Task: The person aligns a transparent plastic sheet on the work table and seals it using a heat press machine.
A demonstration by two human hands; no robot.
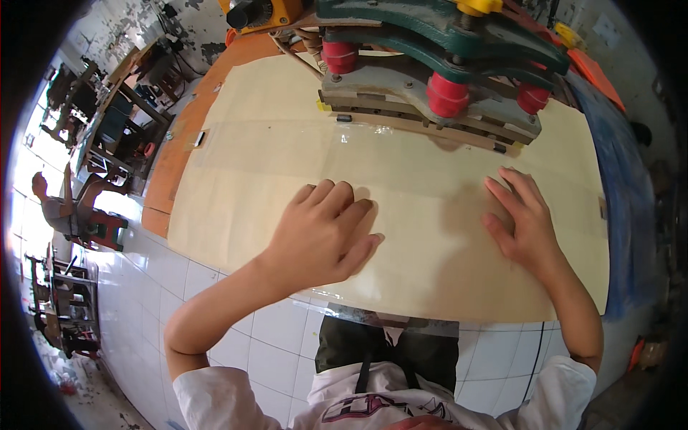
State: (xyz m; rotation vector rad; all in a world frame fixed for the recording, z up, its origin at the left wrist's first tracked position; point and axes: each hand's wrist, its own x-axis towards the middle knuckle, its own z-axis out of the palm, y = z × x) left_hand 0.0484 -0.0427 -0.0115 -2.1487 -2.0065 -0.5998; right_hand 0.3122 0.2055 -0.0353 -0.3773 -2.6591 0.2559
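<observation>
Both of my hands are over a broad cream-coloured sheet (236, 179) that covers most of the table. My left hand (330, 229) is left of the middle with its fingers curled in and its thumb apart from them. Nothing shows between the thumb and the forefinger, and the palm side is turned away. Farther right, my right hand (523, 218) has its fingers apart and holds nothing. Beyond the hands stands a machine with a dark green frame (408, 50), red round mounts (448, 94) and a long grey metal block (401, 89). Neither hand touches it.
An orange box with a black knob (251, 13) stands at the back left. Blue material (620, 215) hangs along the right side. Clear tape (344, 132) crosses the sheet. At far left, a person (57, 204) sits on a red stool (107, 228) near a workbench (107, 100).
</observation>
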